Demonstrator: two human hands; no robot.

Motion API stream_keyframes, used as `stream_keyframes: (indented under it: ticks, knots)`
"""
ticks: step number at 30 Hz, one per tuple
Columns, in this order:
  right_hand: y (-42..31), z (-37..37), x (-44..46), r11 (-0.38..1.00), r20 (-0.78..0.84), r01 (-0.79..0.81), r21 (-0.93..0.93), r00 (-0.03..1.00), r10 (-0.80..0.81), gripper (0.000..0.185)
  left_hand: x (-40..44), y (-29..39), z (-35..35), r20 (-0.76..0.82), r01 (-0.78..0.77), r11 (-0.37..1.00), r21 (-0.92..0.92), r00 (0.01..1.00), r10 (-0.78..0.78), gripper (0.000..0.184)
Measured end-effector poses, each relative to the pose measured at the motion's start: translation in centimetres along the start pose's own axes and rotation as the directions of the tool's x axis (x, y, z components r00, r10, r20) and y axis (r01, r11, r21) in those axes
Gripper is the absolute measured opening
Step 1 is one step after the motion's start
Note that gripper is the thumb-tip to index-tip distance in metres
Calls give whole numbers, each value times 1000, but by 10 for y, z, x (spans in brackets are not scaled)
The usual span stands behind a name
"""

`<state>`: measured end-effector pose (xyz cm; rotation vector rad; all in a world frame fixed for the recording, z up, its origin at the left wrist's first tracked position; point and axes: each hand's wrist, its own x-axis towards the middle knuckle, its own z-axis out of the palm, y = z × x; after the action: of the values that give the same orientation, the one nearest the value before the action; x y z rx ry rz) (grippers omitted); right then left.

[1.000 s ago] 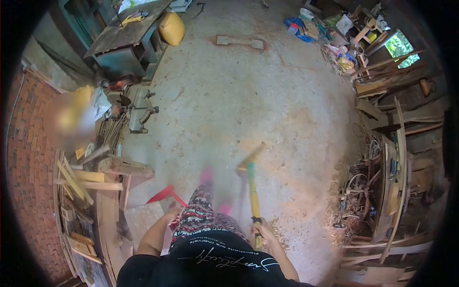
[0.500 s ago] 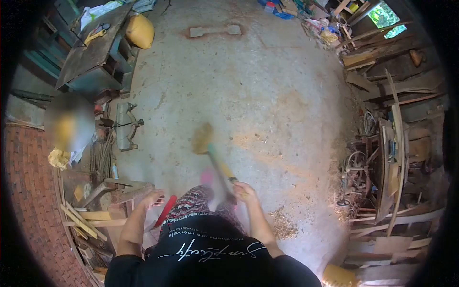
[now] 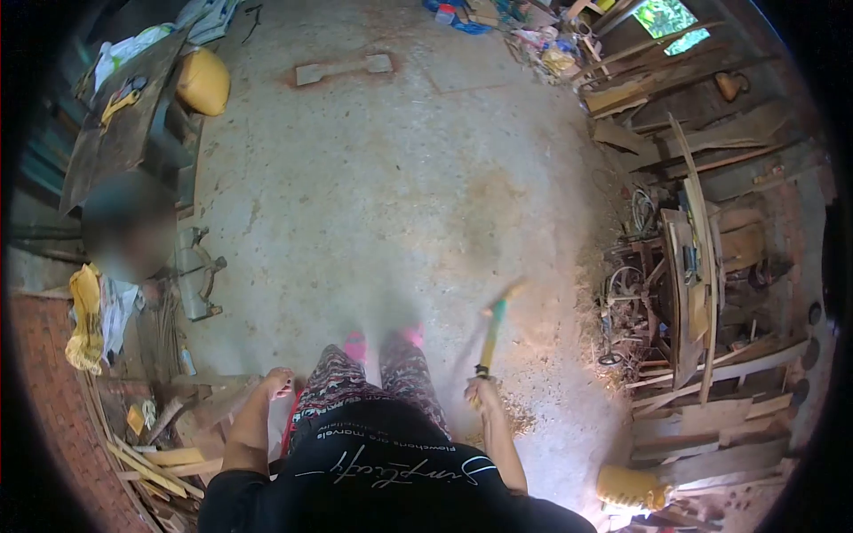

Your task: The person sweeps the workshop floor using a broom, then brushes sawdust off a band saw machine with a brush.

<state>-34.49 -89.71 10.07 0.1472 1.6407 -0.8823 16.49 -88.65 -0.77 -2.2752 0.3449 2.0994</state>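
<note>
Broom (image 3: pixel 490 341) slanting forward over floor (image 3: pixel 355 178), right hand (image 3: pixel 482 393) clenched round its handle. Left hand (image 3: pixel 279 382) loosely curled, apparently holding nothing, near red object (image 3: pixel 290 419). Wood shavings (image 3: pixel 522 416) just beside right hand: brisk one-handed stroke could scatter them; slack wrist might let broom twist.

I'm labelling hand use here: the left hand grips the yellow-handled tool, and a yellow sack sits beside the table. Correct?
No: the head view shows the right hand gripping the yellow-handled tool, not the left hand. The yellow sack does sit beside the table.
</note>
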Motion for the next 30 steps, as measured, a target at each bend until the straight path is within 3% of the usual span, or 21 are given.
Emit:
stream_keyframes:
  ticks: [2,4,6,9,11,12,15,18,20,21,22,23,24,25,26,28,29,30]
  knots:
    - [-2,21,-38,998,73,20,-67,997,-15,12,4,21,7,1,-7,999,37,1000,7,30]
    - [-18,46,-54,985,304,44,-170,953,10,22,4,52,15,-3,-30,994,101,1000,30,26]
    - [-20,60,-9,977,590,3,-215,797,127,14,9,85,23,-8,-72,988,135,997,74,26]
    - [-31,105,40,999,671,31,-17,741,-12,8,6,134,42,-29,-155,977,147,987,161,27]
    - [-47,122,70,985,658,32,-167,748,87,7,-4,165,54,-45,-192,968,160,978,202,28]
    - [-59,120,67,989,661,21,-148,746,84,7,-18,185,65,-23,-221,963,151,974,227,30]
    - [-96,54,96,986,538,-32,-161,835,115,10,-22,233,83,-4,-258,956,137,965,261,33]
    - [-138,-57,123,962,234,-132,-239,954,189,17,-11,260,104,-25,-256,959,120,965,261,35]
    - [-171,-119,144,933,65,-238,-270,962,264,20,-3,273,118,-49,-254,959,126,964,261,37]
    - [-181,-144,161,944,19,-278,-177,958,286,21,1,277,124,-20,-249,960,127,967,253,38]
    - [-192,-147,172,974,-130,-163,-157,981,143,18,0,283,129,8,-245,961,129,969,246,40]
    - [-203,-147,186,962,-199,-102,-252,979,52,19,-1,288,136,2,-244,961,134,969,246,40]
    - [-217,-140,195,936,-255,-47,-349,966,-47,19,-7,294,146,9,-242,960,143,970,243,41]
    - [-217,-134,215,937,-246,-44,-347,968,-46,19,-11,301,153,14,-242,959,150,970,242,42]
    - [-209,-126,248,896,-350,35,-442,913,-208,21,-9,305,155,5,-242,958,151,970,244,42]
    - [-206,-105,256,839,-420,103,-534,829,-369,23,3,308,157,57,-237,962,134,971,231,42]
    - [-211,-93,232,823,-356,93,-560,870,-340,21,-1,313,163,30,-218,966,137,976,216,42]
    - [-217,-86,215,935,-249,82,-344,952,-175,19,0,317,166,18,-225,966,129,974,225,42]
